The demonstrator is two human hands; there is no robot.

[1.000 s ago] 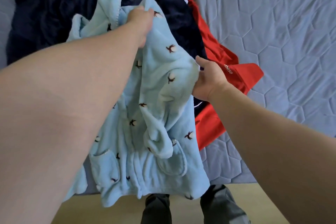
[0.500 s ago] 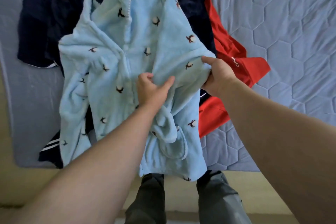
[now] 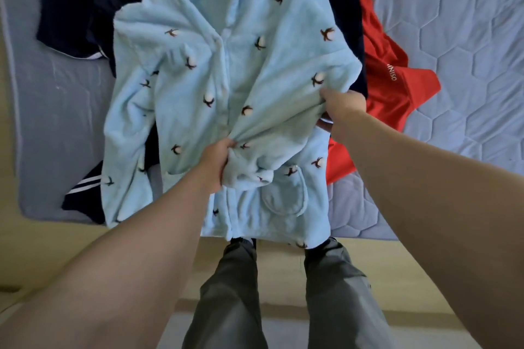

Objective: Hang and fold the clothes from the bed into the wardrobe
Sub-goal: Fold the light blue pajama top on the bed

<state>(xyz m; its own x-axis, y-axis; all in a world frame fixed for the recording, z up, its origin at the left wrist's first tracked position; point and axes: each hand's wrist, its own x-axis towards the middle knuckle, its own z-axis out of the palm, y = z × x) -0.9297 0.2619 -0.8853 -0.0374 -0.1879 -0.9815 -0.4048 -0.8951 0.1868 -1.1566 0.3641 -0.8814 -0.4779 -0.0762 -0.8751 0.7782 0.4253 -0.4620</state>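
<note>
You are handling light-blue fleece button-front top with bird print (image 3: 226,71), lying spread at edge of grey-blue quilted bed (image 3: 453,37).
- Left hand (image 3: 217,163) is clenching bunched front fabric.
- Right hand (image 3: 344,103) is gripping side edge.
- Step, as judged: straightening before folding or hanging.
- Next move is calling for even tension from both hands.

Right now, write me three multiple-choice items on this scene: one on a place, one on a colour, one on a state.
1. Where does the red garment lie?
A) right of the light blue fleece top, on the bed cover
B) on the floor
C) in a wardrobe

2. What colour is the garment under the fleece top?
A) white
B) navy
C) yellow

3. What do the hands do?
A) both grip the fleece top
B) both hang open
C) only one holds it

Answers:
1 A: red cloth shows past the top's right edge, on the quilted cover.
2 B: the navy garment spreads behind it.
3 A: the left hand bunches the front, and the right hand grips the side edge.
</note>
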